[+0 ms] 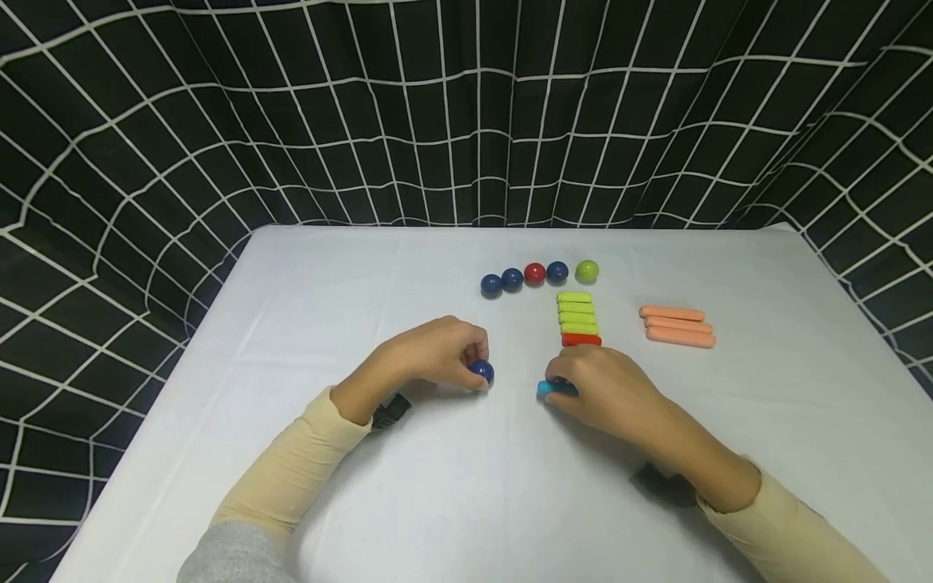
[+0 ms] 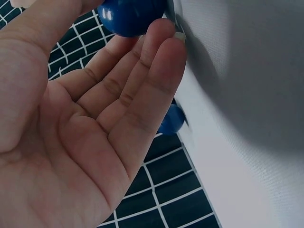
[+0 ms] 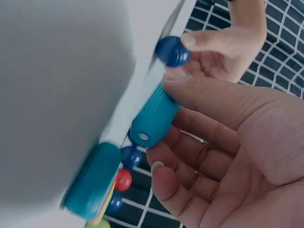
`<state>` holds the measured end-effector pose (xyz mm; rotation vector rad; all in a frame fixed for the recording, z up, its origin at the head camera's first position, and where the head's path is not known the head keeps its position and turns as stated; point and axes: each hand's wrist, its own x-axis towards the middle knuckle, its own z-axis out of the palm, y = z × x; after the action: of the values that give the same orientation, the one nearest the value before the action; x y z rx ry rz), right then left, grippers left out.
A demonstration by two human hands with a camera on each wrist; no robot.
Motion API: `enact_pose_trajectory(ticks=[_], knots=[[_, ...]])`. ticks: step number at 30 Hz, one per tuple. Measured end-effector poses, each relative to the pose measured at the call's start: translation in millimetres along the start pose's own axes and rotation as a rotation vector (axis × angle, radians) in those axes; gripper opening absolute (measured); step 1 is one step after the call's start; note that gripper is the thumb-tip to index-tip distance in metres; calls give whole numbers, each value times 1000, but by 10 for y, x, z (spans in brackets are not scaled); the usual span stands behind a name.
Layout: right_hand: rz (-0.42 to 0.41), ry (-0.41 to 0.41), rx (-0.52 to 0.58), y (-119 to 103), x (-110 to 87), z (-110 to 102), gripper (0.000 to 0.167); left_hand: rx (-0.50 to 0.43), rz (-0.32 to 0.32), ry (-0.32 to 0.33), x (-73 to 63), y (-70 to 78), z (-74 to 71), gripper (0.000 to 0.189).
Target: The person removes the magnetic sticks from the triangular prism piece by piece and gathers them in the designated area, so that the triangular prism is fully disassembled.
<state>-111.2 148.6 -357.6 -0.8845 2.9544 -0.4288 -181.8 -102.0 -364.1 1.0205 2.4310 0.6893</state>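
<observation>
My left hand [image 1: 436, 354] pinches a glossy blue ball [image 1: 482, 372] at the white tabletop, left of the table's middle line of pieces. In the left wrist view that ball [image 2: 130, 16] sits between thumb and fingertips. To the right, my right hand [image 1: 612, 390] holds a short blue cylinder [image 1: 551, 389] with thumb and fingers. The right wrist view shows this cylinder [image 3: 154, 116] as teal, with a small pale hole in its end. A second teal cylinder [image 3: 94, 180] lies on the table nearby; my right hand hides it in the head view.
Beyond the hands runs a row of balls: several blue [image 1: 513, 279], one red [image 1: 534, 274] and one green [image 1: 586, 271]. Yellow-green cylinders [image 1: 576, 308] are stacked side by side above a red cylinder [image 1: 581, 340]. Three orange sticks [image 1: 678, 323] lie at the right.
</observation>
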Motion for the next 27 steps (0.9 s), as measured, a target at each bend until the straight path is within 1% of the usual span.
enact_pose_trajectory(ticks=[5, 8, 15, 22, 27], knots=[[26, -5, 0, 108, -144, -44, 18, 0, 2, -8, 14, -5, -4, 21], [34, -3, -2, 147, -189, -61, 18, 0, -4, -10, 15, -8, -1, 22], [56, 6, -16, 198, -228, -59, 20, 8, -17, -7, 13, 6, 9, 24], [64, 45, -42, 236, -252, -37, 24, 18, -11, -2, 8, 28, -5, 25], [71, 39, -47, 263, -256, -36, 24, 25, -20, -3, 8, 20, -3, 26]])
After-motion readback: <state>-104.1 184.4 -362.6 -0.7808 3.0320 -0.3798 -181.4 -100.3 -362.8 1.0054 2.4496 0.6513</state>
